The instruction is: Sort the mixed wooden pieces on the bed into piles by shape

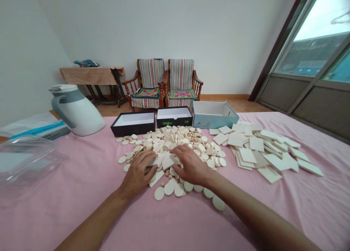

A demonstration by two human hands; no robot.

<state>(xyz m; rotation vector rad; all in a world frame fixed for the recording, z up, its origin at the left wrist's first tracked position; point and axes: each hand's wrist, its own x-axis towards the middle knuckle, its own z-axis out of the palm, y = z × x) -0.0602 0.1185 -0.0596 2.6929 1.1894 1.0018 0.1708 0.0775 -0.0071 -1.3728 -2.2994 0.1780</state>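
My left hand (139, 171) is closed, thumb and fingers on either side of pale square wooden tiles (159, 160) at the near side of a heap. My right hand (190, 164) curls in from the other side, its thumb and forefinger around the edge of another square wooden tile (167, 161). How many tiles each hand holds is partly hidden. Around both hands spreads a heap of round wooden discs (164, 137) mixed with small wooden beads. Below my left fingers another square tile (156, 179) lies on the cloth. Several loose discs (179, 189) lie nearest me.
Behind the heap stand two black boxes (131, 130) (175, 122) and a light-blue box (216, 122), all open-topped. Square tiles (257, 144) pile up at the right. A white-grey jug (82, 116) and a clear plastic container (30, 158) stand left on the pink cloth (136, 225).
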